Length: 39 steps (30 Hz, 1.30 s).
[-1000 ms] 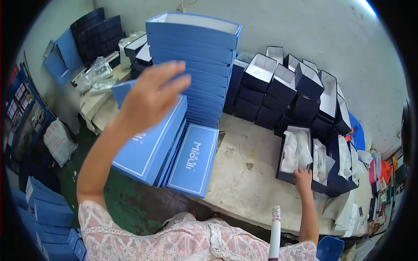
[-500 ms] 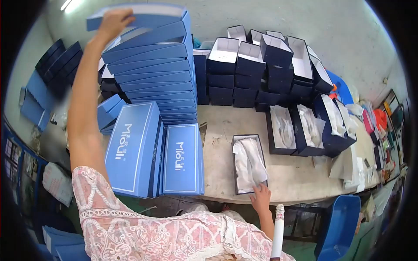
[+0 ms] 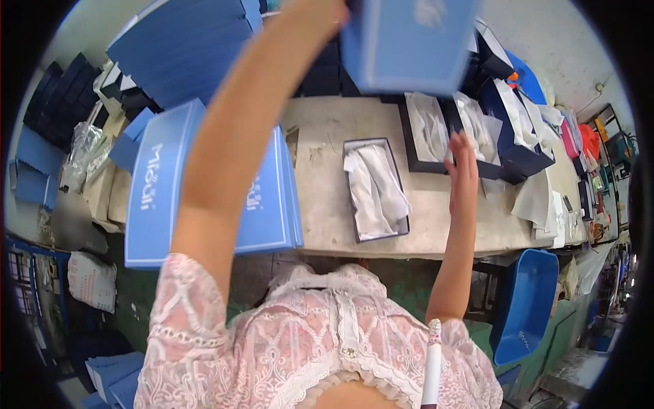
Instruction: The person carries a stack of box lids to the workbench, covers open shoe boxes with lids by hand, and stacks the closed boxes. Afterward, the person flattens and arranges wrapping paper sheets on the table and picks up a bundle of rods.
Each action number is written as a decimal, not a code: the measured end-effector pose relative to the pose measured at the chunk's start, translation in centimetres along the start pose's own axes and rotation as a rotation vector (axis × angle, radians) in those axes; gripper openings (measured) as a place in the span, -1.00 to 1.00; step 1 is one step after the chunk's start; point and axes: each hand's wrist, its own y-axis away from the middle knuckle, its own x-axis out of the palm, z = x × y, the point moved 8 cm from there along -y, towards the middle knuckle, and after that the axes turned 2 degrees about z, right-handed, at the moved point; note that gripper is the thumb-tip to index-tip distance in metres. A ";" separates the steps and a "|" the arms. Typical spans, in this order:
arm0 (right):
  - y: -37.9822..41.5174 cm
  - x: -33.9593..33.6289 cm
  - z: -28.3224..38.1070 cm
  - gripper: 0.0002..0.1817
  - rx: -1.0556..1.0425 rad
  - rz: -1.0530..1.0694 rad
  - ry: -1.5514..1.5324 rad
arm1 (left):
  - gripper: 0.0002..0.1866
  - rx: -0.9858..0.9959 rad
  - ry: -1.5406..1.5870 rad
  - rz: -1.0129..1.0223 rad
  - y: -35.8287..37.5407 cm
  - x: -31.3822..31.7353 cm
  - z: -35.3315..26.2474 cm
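Note:
My left hand (image 3: 335, 9), at the top of the view, grips the left side of a light blue shoebox lid (image 3: 412, 51). The lid is smeared by motion and hangs over the back of the table. My right hand (image 3: 464, 158) is raised with its fingers stretched out and nothing in them, overlapping the dark filled boxes in this view. Below the lid, an uncovered dark shoebox (image 3: 349, 204) lies near the table's front edge. White tissue-wrapped contents (image 3: 377, 191) fill it.
Closed blue shoeboxes (image 3: 155, 198) stand at left, partly behind my left forearm. Behind them rises a tall stack of blue lids (image 3: 184, 51). Uncovered boxes with tissue (image 3: 426, 126) line the right side. A blue plastic tub (image 3: 524, 307) sits below the table's right end.
My left hand has carried the lid from the top of the stack to the right. My right hand has left the open box and moved up and right. The whole view has shifted.

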 end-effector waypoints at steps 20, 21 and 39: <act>10.3 -3.1 -24.9 -0.66 0.435 0.213 0.329 | -0.39 -0.401 -0.693 -0.220 20.2 -20.6 40.0; 9.0 -1.8 -23.6 -0.65 0.453 0.197 0.316 | -0.37 -0.407 -0.683 -0.277 19.6 -21.1 40.7; 13.6 -3.7 -24.1 -0.51 0.644 0.240 0.308 | -0.37 -0.650 -0.229 0.021 21.9 -15.5 40.5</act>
